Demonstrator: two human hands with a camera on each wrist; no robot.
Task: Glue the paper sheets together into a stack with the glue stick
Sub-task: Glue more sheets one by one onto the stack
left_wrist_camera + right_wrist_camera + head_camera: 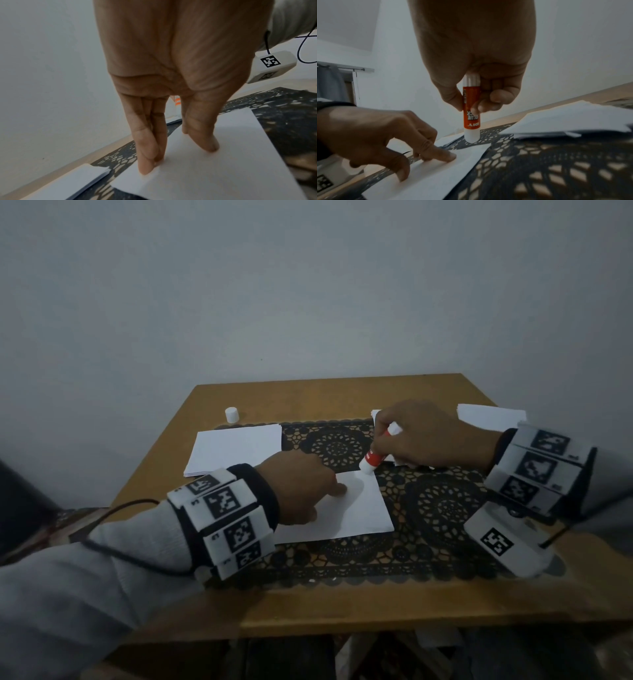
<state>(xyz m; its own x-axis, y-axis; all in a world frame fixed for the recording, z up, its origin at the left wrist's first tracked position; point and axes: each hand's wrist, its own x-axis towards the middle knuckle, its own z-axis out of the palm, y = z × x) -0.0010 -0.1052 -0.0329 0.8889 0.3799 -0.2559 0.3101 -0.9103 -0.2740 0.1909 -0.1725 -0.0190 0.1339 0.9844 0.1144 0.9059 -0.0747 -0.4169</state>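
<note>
The right hand (423, 436) is gripping the glue stick (372, 457), fingers and thumb curled round its barrel, and it's tilting the uncapped end down onto the far right corner of the sheet (356, 511). That sheet is lying on the black lace mat (442, 508) at the middle of the tabletop (342, 601). The left hand (301, 487) is pressing down on the sheet's left part with straight fingertips (145, 166), thumb out to the side, holding nothing. Over by the tabletop's left edge a stack (236, 448) of white paper is sitting, partly on the mat. Behind the right hand, toward the far right corner, more loose paper (489, 416) is lying. And the white cap (232, 415) is standing alone near the far left corner.
</note>
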